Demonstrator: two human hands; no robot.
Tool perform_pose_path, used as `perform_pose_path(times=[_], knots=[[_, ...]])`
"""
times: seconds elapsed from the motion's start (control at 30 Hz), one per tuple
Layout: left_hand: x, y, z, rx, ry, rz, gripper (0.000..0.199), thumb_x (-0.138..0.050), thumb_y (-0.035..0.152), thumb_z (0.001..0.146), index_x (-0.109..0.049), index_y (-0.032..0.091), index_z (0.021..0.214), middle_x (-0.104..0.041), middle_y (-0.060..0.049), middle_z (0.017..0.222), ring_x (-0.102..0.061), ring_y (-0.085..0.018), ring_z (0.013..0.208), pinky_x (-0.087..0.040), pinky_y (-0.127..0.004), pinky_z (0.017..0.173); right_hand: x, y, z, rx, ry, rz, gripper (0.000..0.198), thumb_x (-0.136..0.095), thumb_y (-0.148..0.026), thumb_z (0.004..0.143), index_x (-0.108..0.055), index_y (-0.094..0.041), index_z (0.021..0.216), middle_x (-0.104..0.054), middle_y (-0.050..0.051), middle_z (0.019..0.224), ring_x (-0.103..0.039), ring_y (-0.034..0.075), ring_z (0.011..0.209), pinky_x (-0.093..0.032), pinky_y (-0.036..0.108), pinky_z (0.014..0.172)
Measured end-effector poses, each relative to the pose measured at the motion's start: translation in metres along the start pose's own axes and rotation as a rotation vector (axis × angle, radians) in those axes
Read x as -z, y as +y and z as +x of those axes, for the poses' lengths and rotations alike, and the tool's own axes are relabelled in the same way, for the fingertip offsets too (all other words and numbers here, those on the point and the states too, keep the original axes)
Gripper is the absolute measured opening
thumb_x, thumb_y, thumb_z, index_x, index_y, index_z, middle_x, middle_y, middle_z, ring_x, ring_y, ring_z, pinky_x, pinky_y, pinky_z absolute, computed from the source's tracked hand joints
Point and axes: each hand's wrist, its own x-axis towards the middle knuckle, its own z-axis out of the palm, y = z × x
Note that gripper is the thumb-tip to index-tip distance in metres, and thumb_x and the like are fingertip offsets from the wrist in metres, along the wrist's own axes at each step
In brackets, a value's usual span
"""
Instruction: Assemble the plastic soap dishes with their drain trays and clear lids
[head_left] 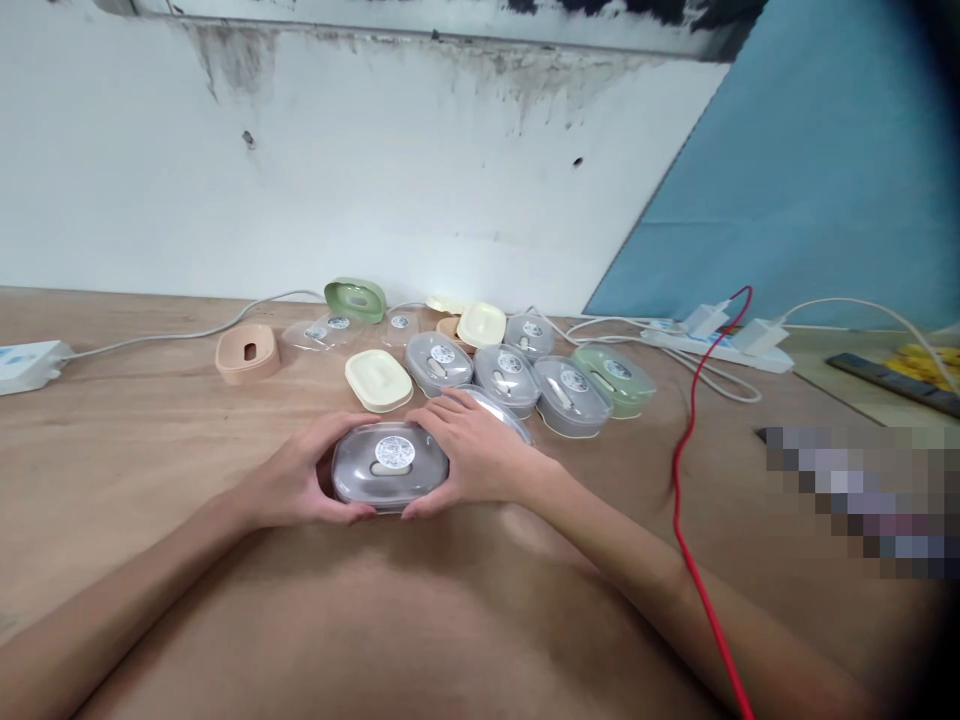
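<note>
Between my two hands is a grey oval box (390,482) with a clear lid, a round white sticker and a pale slot on top. My left hand (311,470) grips its left end, thumb along the near edge. My right hand (469,450) wraps round the right end, fingers over the far side. Just beyond my right hand another clear-lidded box (499,408) is partly hidden. A cream oval lid (379,380) lies flat behind the held box. Several grey boxes with clear lids, such as this grey box (574,395), stand to the right.
A green box (619,380) ends the row at right. Farther back are a green tray-like piece (355,299), clear lids (319,333) and a peach box (247,353). A red cable (679,500) crosses the right side from a power strip (720,345). Another white strip (30,367) sits left.
</note>
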Motion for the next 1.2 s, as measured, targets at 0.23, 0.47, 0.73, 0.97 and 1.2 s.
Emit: perform_pose_path(times=[0.23,0.47,0.73,0.97,1.2], knots=[[-0.002,0.006,-0.002,0.034,-0.008,0.072,0.081,-0.089,0.045,0.081,-0.051,0.032,0.152,-0.061,-0.01,0.153,-0.063,-0.04,0.136,-0.057,-0.054,0.114,0.0,0.0,0.0,-0.003,0.01,-0.008,0.084,-0.083,-0.078,0.073,-0.065,-0.019,0.131,-0.074,0.014,0.129,-0.066,0.037,0.129,-0.034,0.059,0.126],[-0.005,0.003,-0.002,0.017,0.028,0.053,0.083,-0.089,0.042,0.08,-0.05,0.031,0.153,-0.063,-0.01,0.152,-0.066,-0.037,0.135,-0.059,-0.051,0.112,0.001,0.003,0.001,0.008,-0.012,0.004,0.084,-0.09,-0.068,0.068,-0.064,-0.021,0.132,-0.074,0.013,0.129,-0.066,0.038,0.128,-0.035,0.06,0.125],[-0.007,0.002,-0.003,0.094,0.028,-0.029,0.085,-0.09,0.041,0.079,-0.05,0.032,0.153,-0.063,-0.011,0.153,-0.066,-0.037,0.135,-0.059,-0.052,0.112,0.007,0.003,0.0,0.029,-0.021,0.043,0.09,-0.09,-0.068,0.071,-0.061,-0.021,0.142,-0.072,0.014,0.137,-0.062,0.037,0.134,-0.036,0.057,0.124],[-0.003,0.001,-0.004,0.09,-0.003,0.001,0.087,-0.09,0.044,0.079,-0.049,0.033,0.155,-0.061,-0.011,0.156,-0.065,-0.038,0.138,-0.059,-0.054,0.113,0.009,0.003,0.001,0.01,-0.034,0.066,0.083,-0.089,-0.068,0.071,-0.066,-0.02,0.134,-0.074,0.013,0.13,-0.065,0.036,0.129,-0.038,0.055,0.122],[-0.002,0.007,-0.002,0.108,-0.017,-0.036,0.087,-0.091,0.043,0.075,-0.054,0.03,0.153,-0.065,-0.008,0.153,-0.067,-0.037,0.136,-0.06,-0.047,0.113,0.01,0.003,0.002,0.005,-0.041,0.102,0.077,-0.094,-0.064,0.065,-0.069,-0.02,0.124,-0.077,0.009,0.123,-0.067,0.033,0.124,-0.037,0.051,0.121]])
